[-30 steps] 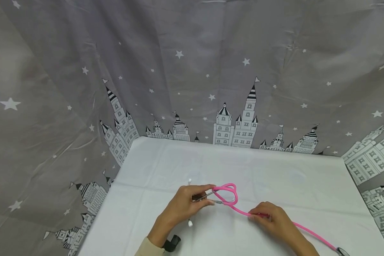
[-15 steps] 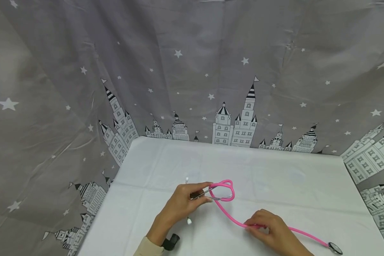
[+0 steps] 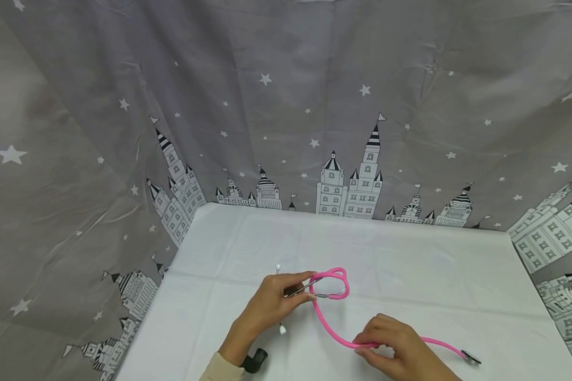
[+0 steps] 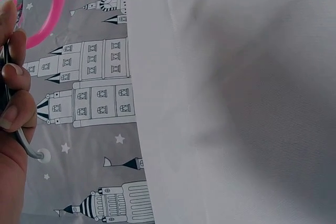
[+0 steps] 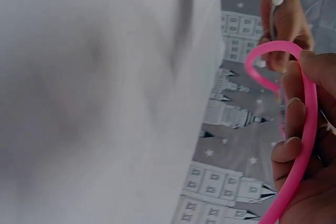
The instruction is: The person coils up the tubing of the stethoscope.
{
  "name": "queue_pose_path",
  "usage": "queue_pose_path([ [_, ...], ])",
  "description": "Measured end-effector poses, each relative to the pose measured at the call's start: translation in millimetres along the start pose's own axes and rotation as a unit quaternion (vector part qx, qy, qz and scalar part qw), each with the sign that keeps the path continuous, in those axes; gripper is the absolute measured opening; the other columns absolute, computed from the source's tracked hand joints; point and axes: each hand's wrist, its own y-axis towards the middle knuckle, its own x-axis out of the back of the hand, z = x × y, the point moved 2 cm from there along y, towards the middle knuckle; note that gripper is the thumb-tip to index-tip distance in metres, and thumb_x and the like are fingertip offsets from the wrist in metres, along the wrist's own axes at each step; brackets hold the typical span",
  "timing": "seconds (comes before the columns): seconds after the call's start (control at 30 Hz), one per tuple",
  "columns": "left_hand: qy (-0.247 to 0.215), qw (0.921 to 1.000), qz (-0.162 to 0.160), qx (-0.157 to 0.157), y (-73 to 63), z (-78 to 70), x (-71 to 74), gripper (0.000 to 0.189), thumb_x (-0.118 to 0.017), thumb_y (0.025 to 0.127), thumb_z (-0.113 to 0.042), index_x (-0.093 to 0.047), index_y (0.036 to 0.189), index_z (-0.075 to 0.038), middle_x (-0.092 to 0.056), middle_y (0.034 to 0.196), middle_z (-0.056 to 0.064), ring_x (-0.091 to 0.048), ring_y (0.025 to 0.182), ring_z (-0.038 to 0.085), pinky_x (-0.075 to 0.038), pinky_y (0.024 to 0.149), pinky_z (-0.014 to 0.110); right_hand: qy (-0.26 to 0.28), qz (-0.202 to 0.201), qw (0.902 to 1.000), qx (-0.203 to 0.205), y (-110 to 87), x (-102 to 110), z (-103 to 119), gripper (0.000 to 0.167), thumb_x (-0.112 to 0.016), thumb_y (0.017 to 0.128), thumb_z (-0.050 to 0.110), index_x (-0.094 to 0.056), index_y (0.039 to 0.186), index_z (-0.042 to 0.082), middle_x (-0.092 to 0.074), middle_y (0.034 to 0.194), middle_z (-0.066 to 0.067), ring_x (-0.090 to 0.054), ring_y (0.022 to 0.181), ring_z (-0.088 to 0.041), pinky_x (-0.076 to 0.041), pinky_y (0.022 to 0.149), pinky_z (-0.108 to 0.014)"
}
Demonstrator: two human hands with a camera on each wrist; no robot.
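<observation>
A pink stethoscope (image 3: 331, 329) is held between both hands over the white table. My left hand (image 3: 271, 299) grips its metal ear tubes, and white ear tips (image 3: 283, 329) stick out on either side of the fingers. Just right of that hand the pink tubing forms a small loop. My right hand (image 3: 388, 341) pinches the tubing lower down, with thumb and fingertips. Past it the tube runs right to the round chest piece (image 3: 470, 357). In the right wrist view the tubing (image 5: 299, 171) lies along the curled fingers of my right hand (image 5: 315, 108).
A white cloth covers the table (image 3: 248, 238). Behind and to the left hangs a grey curtain (image 3: 286, 106) printed with castles and stars. A black band (image 3: 255, 361) shows at the left wrist.
My right hand has moved left and slightly toward the front, still pinching the tubing. The tube between the hands now sags in a deeper curve. The chest piece has shifted left and turned.
</observation>
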Motion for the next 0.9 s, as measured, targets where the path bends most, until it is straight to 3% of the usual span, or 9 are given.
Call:
queue_pose_path([
  [0.23,0.015,0.9999,0.001,-0.008,-0.6,2.2,-2.4,0.05,-0.088,0.089,-0.033,-0.076,0.136,-0.022,-0.084,0.109,-0.006,-0.063,0.079,-0.001,-0.058,0.071,0.018,-0.02,-0.016,0.9989,0.039,9.2,11,19,0.028,-0.087,0.092,0.02,-0.076,0.115,0.033,-0.07,0.101,0.02,-0.061,0.092,0.004,-0.054,0.08,-0.01],
  [0.53,0.038,0.999,0.02,-0.013,0.3,3.3,-7.0,0.051,-0.086,0.09,-0.036,-0.075,0.139,-0.025,-0.075,0.089,-0.015,-0.054,0.075,-0.002,-0.049,0.065,0.015,-0.028,-0.075,0.9861,0.146,26.8,29,36,0.024,-0.085,0.094,0.015,-0.076,0.114,0.023,-0.071,0.101,0.014,-0.062,0.091,0.0,-0.052,0.08,-0.009],
  [0.9,0.033,0.9983,0.047,0.003,-0.9,1.6,-11.3,0.049,-0.085,0.091,-0.036,-0.076,0.137,-0.022,-0.076,0.087,-0.012,-0.056,0.075,-0.003,-0.053,0.068,0.015,-0.028,-0.094,0.979,0.178,51.5,53,53,0.02,-0.082,0.094,0.007,-0.077,0.111,0.017,-0.074,0.1,0.009,-0.063,0.092,-0.003,-0.053,0.08,-0.01],
])
